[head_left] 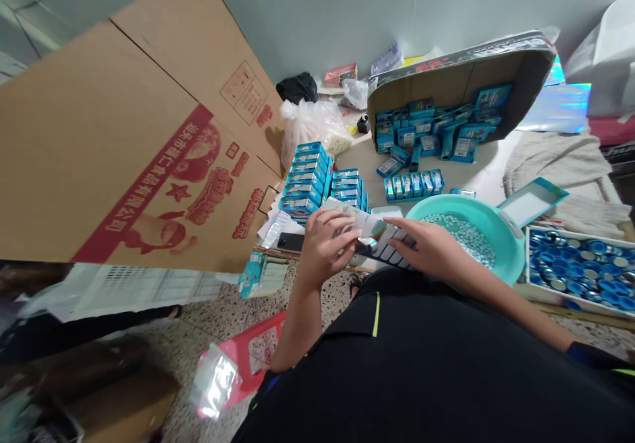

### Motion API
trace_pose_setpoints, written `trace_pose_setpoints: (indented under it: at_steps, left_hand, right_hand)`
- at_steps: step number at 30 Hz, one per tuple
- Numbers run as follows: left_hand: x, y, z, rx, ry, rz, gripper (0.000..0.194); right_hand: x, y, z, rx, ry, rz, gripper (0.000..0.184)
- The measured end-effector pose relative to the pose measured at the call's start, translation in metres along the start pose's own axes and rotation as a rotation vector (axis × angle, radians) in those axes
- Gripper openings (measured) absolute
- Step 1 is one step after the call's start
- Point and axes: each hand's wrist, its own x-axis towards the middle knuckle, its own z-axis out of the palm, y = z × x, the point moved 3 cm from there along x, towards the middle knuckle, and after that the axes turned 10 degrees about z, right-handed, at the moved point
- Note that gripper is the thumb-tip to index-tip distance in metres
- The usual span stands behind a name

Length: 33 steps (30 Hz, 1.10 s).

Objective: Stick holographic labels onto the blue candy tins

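My left hand [325, 244] is closed with its fingers bent over a shiny, pale sticker sheet [377, 228] held in front of my body. On the other end of the sheet, my right hand [421, 241] pinches with thumb and fingers. Pale rectangular strips show between the two hands; small details are hidden by the fingers. Just beyond the hands stand stacked small blue boxes [302, 182] and a second stack of blue boxes [347, 188]. A turquoise basin [510, 258] holding many small pale tablets [466, 235] sits beside my right forearm.
A tall cardboard carton [163, 132] stands at left. An open carton [461, 59] with blue boxes lies at the back, behind a row of blue boxes [414, 185]. At right is a tray of blue caps [580, 268]. A phone [290, 241] lies near the table edge; a red stool [243, 357] is below.
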Motion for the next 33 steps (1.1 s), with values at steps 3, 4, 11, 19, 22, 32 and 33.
trace_pose_setpoints:
  at_steps: [3, 4, 11, 19, 22, 32, 33]
  left_hand:
    - [0.003, 0.000, -0.001, -0.047, -0.039, -0.024, 0.015]
    - [0.003, 0.000, -0.002, -0.057, -0.052, -0.036, 0.013]
    - [0.000, -0.001, -0.004, -0.106, -0.123, -0.075, 0.011]
    - [-0.004, 0.002, -0.003, -0.143, -0.111, -0.104, 0.008]
    - [-0.004, 0.004, 0.001, -0.165, -0.078, -0.087, 0.009]
    - [-0.012, 0.007, 0.001, -0.226, 0.009, -0.199, 0.010]
    - [-0.013, 0.007, 0.001, -0.220, 0.006, -0.204, 0.011]
  right_hand:
    - [-0.001, -0.001, 0.003, -0.010, -0.020, -0.028, 0.046]
    - [-0.002, -0.002, 0.004, -0.014, -0.022, -0.038, 0.047]
    - [-0.005, -0.004, 0.007, -0.035, -0.018, -0.062, 0.048]
    - [-0.006, -0.016, 0.006, -0.154, -0.022, -0.063, 0.052]
    - [-0.004, -0.028, 0.010, -0.246, -0.039, -0.068, 0.064]
    - [0.007, -0.041, 0.024, -0.169, -0.069, -0.079, 0.047]
    - [0.008, -0.041, 0.025, -0.141, -0.046, -0.098, 0.041]
